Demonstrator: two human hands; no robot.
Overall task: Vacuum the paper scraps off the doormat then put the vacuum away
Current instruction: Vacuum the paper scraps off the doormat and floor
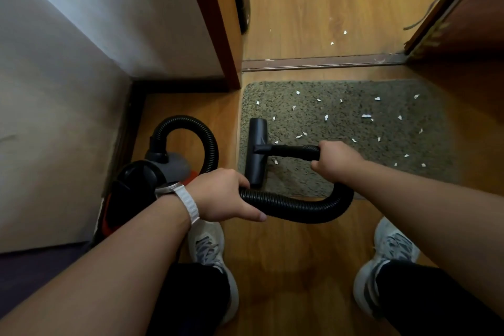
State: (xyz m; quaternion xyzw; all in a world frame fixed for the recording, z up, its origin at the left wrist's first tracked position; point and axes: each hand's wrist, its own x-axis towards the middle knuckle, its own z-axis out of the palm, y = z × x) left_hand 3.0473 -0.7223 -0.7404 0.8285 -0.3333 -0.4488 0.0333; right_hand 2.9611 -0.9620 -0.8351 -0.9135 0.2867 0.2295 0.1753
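Closest to you, at 6 o'clock, your two pale sneakers (207,249) stand apart on the wooden floor (286,267). Just above them your left hand (223,194), with a white-strapped watch (188,200) on its wrist, curls its fingers over the black ribbed vacuum hose (294,209); the thumb lies stretched along the hose's near side. From that grip the hose sags in a U toward 3 o'clock and rises into your right hand (335,161), which is closed in a fist around the tube end.

At 9 o'clock from your left hand sits the canister vacuum (136,180), black with orange trim, tucked against the wall, its hose looping up and over behind it.

The short tube ahead of your right fist joins the black floor nozzle (256,142), which lies along the left edge of the doormat (381,144). It appears to rest flat on the pile, though from this angle that is hard to confirm. White paper scraps (366,116) are scattered across the mat, mostly from 12 to 3 o'clock of the nozzle, with one just beside its near end.

Beyond the mat at 12 o'clock runs a metal threshold strip (321,63), and a few more stray scraps (345,32) lie on the floor past it.
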